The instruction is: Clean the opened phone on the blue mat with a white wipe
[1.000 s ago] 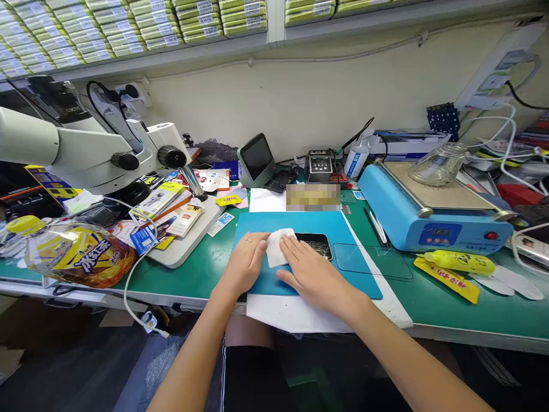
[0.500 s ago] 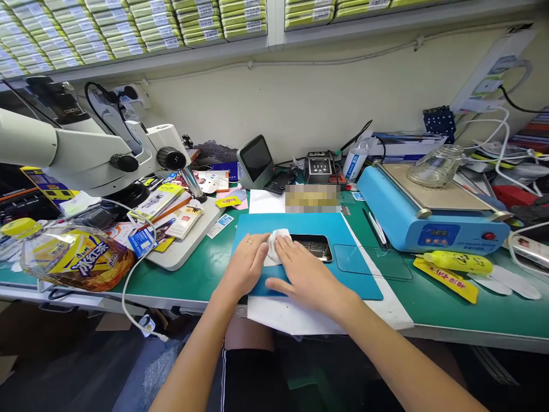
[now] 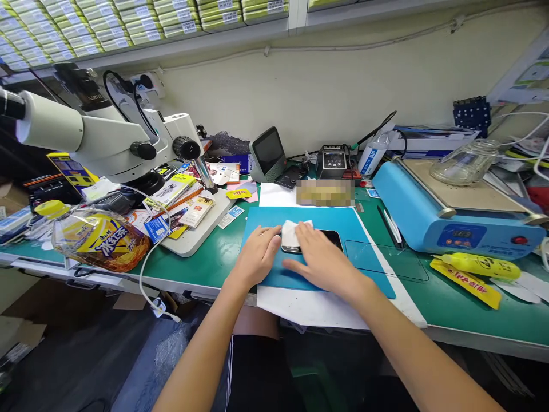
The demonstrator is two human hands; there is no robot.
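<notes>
A black phone (image 3: 331, 237) lies flat on the blue mat (image 3: 369, 269) in front of me. My right hand (image 3: 319, 260) presses a white wipe (image 3: 291, 232) onto the phone's left end, fingers laid flat over it. My left hand (image 3: 257, 254) rests on the mat against the phone's left edge, fingers curled at that edge. A sheet of white paper (image 3: 309, 306) lies under the mat at the bench's front edge.
A white microscope (image 3: 98, 137) on its base stands at the left, with a bottle in a plastic bag (image 3: 103, 243) in front. A blue heating machine (image 3: 446, 217) carrying a glass jar (image 3: 465, 162) sits at the right. Yellow tube (image 3: 480, 264), small screen (image 3: 268, 153) and meter (image 3: 334, 161) behind.
My right hand slid the wipe to the right along the phone. The wipe is more bunched than before. The view shifted a little to the left.
</notes>
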